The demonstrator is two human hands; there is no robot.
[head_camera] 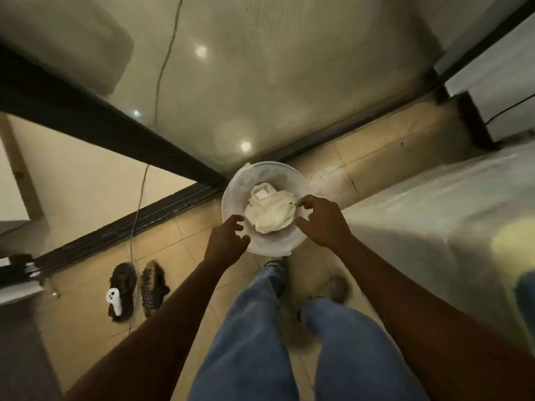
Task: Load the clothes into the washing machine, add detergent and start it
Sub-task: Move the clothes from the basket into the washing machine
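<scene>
Head view: nearest the cam are the person's legs in blue jeans, standing on a tiled floor. Both bare forearms reach fwd and down to a round white basin on the floor just ahead of the feet. A cream-coloured cloth lies bunched inside the basin, w/ a small label on top.

Left hand hovers at the basin's near-left rim, fingers spread and curled, grip wide, holding nothing. Right hand is over the right side of the basin, fingertips at the cloth's edge, grip wide too; can't tell if it touches the cloth.

To the right stands a white washing machine under clear plastic wrap. A pair of dark shoes sits on the floor at left, by a dark door track. A thin cable hangs down past them.
</scene>
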